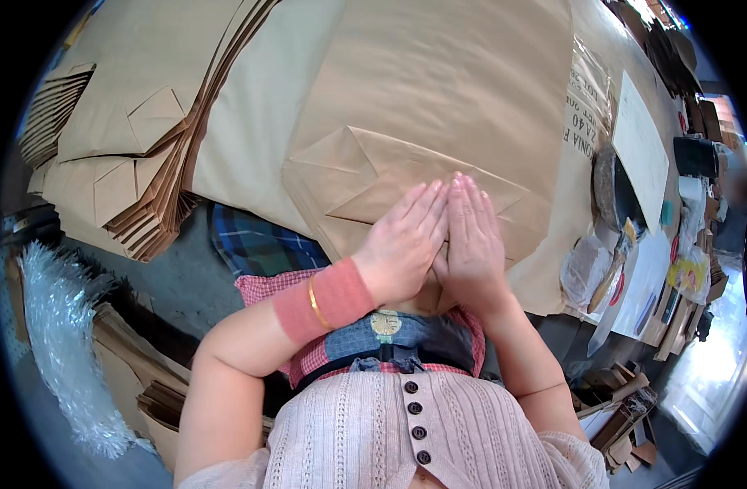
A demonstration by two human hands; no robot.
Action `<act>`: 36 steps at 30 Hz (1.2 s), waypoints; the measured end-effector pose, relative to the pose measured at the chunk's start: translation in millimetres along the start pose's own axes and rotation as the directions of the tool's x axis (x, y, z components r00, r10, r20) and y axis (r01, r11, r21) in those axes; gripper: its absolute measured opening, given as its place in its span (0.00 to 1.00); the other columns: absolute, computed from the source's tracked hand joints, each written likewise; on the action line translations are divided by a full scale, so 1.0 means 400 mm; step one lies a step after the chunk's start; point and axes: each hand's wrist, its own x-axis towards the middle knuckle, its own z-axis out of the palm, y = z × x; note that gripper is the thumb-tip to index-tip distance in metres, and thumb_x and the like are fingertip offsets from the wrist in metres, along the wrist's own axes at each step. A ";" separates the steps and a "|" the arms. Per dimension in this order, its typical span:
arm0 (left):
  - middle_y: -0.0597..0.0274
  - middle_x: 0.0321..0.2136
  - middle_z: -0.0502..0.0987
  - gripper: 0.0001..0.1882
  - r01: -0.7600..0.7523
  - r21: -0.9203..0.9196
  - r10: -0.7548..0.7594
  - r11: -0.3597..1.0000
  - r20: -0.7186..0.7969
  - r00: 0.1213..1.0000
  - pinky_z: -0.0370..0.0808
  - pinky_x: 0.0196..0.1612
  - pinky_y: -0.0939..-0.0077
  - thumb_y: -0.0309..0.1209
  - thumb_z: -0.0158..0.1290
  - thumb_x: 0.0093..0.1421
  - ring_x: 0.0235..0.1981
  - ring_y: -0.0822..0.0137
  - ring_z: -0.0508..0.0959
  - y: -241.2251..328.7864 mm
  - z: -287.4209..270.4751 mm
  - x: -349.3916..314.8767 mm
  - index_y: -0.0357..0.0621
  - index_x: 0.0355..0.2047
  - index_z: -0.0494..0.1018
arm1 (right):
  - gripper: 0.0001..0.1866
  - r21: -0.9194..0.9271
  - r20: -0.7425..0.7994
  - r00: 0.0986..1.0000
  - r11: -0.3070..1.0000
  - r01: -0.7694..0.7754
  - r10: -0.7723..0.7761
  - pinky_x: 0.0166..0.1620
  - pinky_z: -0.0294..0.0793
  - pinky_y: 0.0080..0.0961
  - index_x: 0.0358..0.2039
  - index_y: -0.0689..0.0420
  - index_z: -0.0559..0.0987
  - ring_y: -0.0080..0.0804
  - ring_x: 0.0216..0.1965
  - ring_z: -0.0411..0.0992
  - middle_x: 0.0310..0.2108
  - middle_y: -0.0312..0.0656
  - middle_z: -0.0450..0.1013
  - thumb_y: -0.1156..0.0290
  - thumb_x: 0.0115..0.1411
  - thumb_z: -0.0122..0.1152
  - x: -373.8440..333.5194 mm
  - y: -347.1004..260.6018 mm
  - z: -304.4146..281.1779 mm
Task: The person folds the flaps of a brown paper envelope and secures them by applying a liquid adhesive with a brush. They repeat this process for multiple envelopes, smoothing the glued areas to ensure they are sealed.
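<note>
A large brown paper bag [447,90] lies flat in front of me, its folded bottom flap [438,167] toward my body. My left hand [410,236] rests on the near part of this flap, fingers stretched out and slanting up to the right. Beside it and touching it, my right hand [475,244] also lies flat, fingers straight and together. The fingertips of both meet near the middle of the fold, and neither hand grips anything. A pink band and a gold bangle circle my left wrist. The paper under my palms is hidden.
Stacks of fanned brown paper bags [145,163] lie at the left. Right of the bag are a printed clear wrapper [587,98], a white sheet [641,151], a dark bowl-like object [608,187] and a crumpled plastic bag [585,267]. Shiny plastic strands [72,350] hang lower left.
</note>
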 end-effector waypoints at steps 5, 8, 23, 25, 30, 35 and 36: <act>0.40 0.66 0.58 0.47 0.157 -0.069 -0.153 0.985 0.052 0.987 0.49 0.72 0.57 0.46 0.58 0.48 0.70 0.50 0.55 -0.060 -0.062 -0.007 0.26 0.62 0.59 | 0.43 0.080 0.057 0.995 0.993 -0.083 0.078 0.68 0.55 0.45 0.63 0.72 0.61 0.52 0.67 0.58 0.64 0.58 0.61 0.60 0.53 0.65 0.012 -0.023 -0.040; 0.42 0.67 0.57 0.53 0.219 -0.020 -0.218 0.975 0.060 0.974 0.48 0.72 0.56 0.51 0.62 0.45 0.70 0.50 0.54 -0.075 -0.073 -0.042 0.28 0.64 0.57 | 0.43 0.091 0.072 0.985 0.982 -0.164 0.157 0.68 0.55 0.44 0.64 0.71 0.61 0.49 0.67 0.58 0.64 0.56 0.62 0.61 0.52 0.66 -0.002 -0.024 -0.054; 0.32 0.66 0.53 0.55 0.295 0.041 -0.288 0.955 -0.129 0.949 0.53 0.69 0.47 0.52 0.60 0.47 0.68 0.38 0.54 -0.085 -0.020 -0.079 0.24 0.64 0.53 | 0.42 0.345 0.036 0.993 0.934 0.093 -0.112 0.66 0.60 0.43 0.61 0.67 0.66 0.47 0.64 0.62 0.60 0.52 0.67 0.70 0.43 0.64 0.129 -0.040 -0.016; 0.32 0.66 0.53 0.54 0.310 0.014 -0.307 0.951 -0.102 0.946 0.52 0.70 0.48 0.51 0.60 0.47 0.68 0.38 0.54 -0.081 -0.041 -0.077 0.24 0.64 0.53 | 0.42 0.344 0.052 0.994 0.936 0.072 -0.096 0.67 0.60 0.43 0.61 0.68 0.65 0.49 0.64 0.62 0.60 0.53 0.67 0.69 0.43 0.66 0.115 -0.035 -0.039; 0.35 0.65 0.57 0.47 0.254 0.052 -0.248 0.966 -0.097 0.964 0.50 0.70 0.49 0.40 0.59 0.49 0.68 0.42 0.56 -0.071 -0.100 -0.085 0.26 0.64 0.56 | 0.45 0.231 0.066 0.997 0.972 -0.052 0.038 0.68 0.57 0.44 0.62 0.69 0.64 0.50 0.65 0.61 0.62 0.55 0.64 0.65 0.44 0.71 0.027 -0.034 -0.085; 0.39 0.62 0.64 0.40 0.089 -0.045 -0.090 0.995 -0.032 0.995 0.51 0.71 0.54 0.34 0.54 0.48 0.67 0.46 0.60 -0.038 -0.053 0.009 0.27 0.62 0.61 | 0.48 0.194 0.015 1.000 0.981 0.009 -0.012 0.68 0.56 0.45 0.63 0.69 0.62 0.49 0.66 0.60 0.63 0.55 0.62 0.61 0.45 0.72 0.047 -0.043 -0.028; 0.38 0.64 0.61 0.44 0.127 -0.059 -0.128 0.990 -0.013 0.992 0.51 0.71 0.54 0.37 0.55 0.46 0.68 0.47 0.59 -0.055 -0.050 0.013 0.27 0.62 0.60 | 0.49 0.167 0.011 1.000 0.986 -0.003 0.001 0.68 0.55 0.45 0.64 0.70 0.61 0.49 0.66 0.60 0.64 0.56 0.62 0.60 0.45 0.72 0.044 -0.036 -0.025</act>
